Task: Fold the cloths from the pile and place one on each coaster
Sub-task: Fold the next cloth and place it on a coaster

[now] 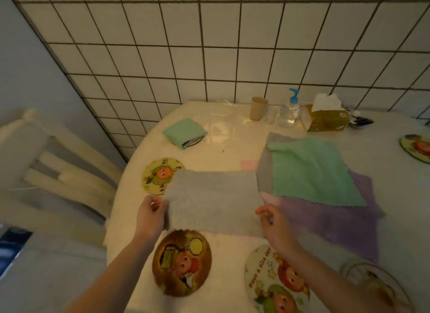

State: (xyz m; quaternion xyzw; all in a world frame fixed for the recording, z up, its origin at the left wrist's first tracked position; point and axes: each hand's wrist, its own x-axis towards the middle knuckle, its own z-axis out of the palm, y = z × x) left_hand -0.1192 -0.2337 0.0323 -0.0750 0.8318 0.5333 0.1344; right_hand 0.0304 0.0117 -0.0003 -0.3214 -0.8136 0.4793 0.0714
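A grey cloth (213, 198), folded into a wide band, lies in front of me on the table. My left hand (151, 213) pinches its left edge and my right hand (274, 222) pinches its right edge. To the right lies the pile: a green cloth (311, 170) on top, another grey cloth (264, 173) and a purple cloth (337, 222) under it. A folded green cloth (183, 131) rests on a coaster at the back left. Bare cartoon coasters lie at the left (154, 175), near centre (181, 262), near right (272, 280) and far right (416, 147).
At the table's back stand a beige cup (258, 107), a clear pump bottle (289, 110) and a tissue pack (327, 117). A glass dish (377, 287) sits at the near right. A white chair (53, 166) stands left of the table, by the tiled wall.
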